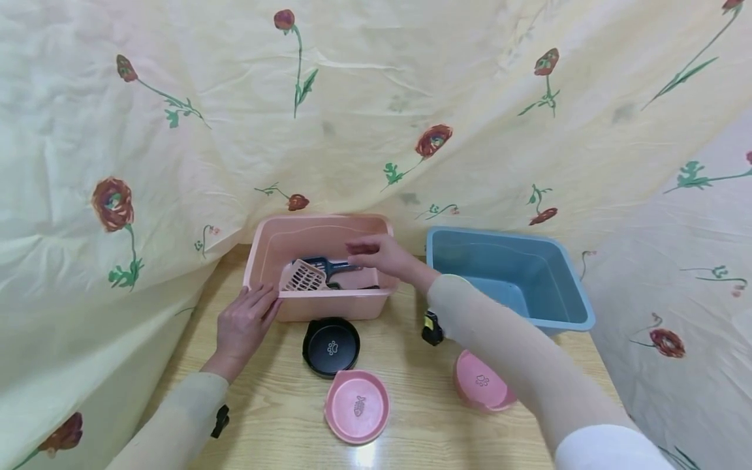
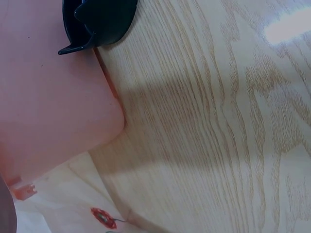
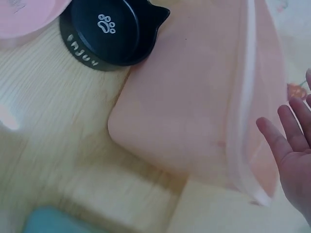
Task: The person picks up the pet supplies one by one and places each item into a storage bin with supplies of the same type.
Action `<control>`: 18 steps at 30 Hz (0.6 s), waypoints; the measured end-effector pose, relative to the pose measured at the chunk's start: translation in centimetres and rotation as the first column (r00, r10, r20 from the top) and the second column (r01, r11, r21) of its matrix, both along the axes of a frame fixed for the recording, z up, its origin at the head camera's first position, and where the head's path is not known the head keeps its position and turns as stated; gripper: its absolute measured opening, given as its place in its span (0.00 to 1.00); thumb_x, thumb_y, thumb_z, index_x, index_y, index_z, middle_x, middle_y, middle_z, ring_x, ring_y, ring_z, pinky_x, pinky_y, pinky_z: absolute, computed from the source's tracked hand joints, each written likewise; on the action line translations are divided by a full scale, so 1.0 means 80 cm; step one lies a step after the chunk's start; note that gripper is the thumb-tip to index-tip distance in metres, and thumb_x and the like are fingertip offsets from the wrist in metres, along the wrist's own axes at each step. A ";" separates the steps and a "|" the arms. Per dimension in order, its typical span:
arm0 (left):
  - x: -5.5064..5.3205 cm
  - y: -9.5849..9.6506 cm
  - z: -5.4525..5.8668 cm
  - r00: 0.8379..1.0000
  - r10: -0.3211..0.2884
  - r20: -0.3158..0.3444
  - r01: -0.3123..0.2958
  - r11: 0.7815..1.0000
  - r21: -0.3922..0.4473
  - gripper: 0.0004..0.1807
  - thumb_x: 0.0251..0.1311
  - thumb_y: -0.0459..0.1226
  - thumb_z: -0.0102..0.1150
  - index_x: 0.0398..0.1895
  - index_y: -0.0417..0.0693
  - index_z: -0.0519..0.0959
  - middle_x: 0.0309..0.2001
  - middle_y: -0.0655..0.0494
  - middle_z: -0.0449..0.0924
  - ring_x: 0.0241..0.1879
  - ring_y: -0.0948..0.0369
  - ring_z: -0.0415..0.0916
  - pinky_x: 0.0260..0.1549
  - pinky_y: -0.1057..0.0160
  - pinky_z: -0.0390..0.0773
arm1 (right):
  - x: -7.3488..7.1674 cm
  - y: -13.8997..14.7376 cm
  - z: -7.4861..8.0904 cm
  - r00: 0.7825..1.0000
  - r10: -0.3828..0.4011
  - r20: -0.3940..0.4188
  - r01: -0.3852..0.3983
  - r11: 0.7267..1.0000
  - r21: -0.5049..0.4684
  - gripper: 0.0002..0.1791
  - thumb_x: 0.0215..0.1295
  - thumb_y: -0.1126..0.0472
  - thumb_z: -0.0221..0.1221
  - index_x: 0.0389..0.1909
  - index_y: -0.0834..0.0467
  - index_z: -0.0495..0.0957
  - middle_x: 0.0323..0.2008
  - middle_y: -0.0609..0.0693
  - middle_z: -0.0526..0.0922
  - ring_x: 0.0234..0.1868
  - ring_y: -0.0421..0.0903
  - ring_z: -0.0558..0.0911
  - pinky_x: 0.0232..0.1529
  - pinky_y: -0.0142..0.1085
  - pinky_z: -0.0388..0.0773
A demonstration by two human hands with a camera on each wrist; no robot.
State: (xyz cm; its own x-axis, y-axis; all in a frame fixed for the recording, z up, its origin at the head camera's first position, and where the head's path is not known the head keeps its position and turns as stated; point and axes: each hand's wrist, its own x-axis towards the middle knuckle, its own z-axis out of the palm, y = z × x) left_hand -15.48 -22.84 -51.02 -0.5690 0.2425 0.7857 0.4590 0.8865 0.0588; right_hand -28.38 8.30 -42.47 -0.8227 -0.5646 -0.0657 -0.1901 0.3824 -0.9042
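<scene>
At the back of the table stands a pink litter box (image 1: 329, 307). My left hand (image 1: 247, 320) grips its rim at the front left corner, fingers bent over the edge. Over the box's right half hovers my right hand (image 1: 382, 256), holding nothing; the right wrist view shows its fingers (image 3: 274, 138) extended and apart. Inside the box lie a light pink slotted litter scoop (image 1: 305, 277), leaning up at the left, and a dark blue litter scoop (image 1: 337, 266) behind it. Other pieces beside them are partly hidden by the front wall.
A blue litter box (image 1: 529, 277) stands right, partly behind my right forearm. In front of the pink box sit a black cat-eared bowl (image 1: 331, 348) and a pink bowl (image 1: 357, 408) with a fishbone print. Another pink bowl (image 1: 478, 385) is partly covered by the forearm. Flowered cloth (image 1: 352, 156) hangs behind.
</scene>
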 end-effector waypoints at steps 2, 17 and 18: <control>0.000 -0.001 -0.001 1.000 -0.001 0.001 0.001 1.000 -0.005 0.20 0.50 0.33 0.81 0.48 0.40 0.90 0.46 0.39 0.91 0.44 0.40 0.91 0.47 0.36 0.87 | 0.007 0.013 0.012 1.000 0.029 0.010 -0.029 0.999 0.033 0.28 0.75 0.62 0.67 0.72 0.64 0.76 0.68 0.61 0.81 0.68 0.55 0.82 0.68 0.44 0.81; 0.003 -0.001 0.002 1.000 -0.012 0.028 0.011 1.000 0.005 0.20 0.53 0.34 0.78 0.50 0.40 0.90 0.46 0.38 0.90 0.44 0.39 0.90 0.48 0.35 0.86 | 0.106 0.182 0.087 0.950 0.311 0.000 -0.300 0.917 0.263 0.27 0.69 0.57 0.73 0.66 0.64 0.82 0.63 0.58 0.86 0.63 0.58 0.86 0.59 0.41 0.86; 0.003 -0.002 0.002 1.000 -0.014 0.022 0.013 1.000 0.010 0.19 0.53 0.34 0.78 0.50 0.40 0.90 0.46 0.39 0.90 0.44 0.39 0.90 0.48 0.35 0.86 | 0.113 0.193 0.088 0.949 0.314 0.005 -0.304 0.916 0.262 0.28 0.69 0.57 0.73 0.66 0.65 0.82 0.62 0.58 0.86 0.63 0.59 0.86 0.59 0.41 0.86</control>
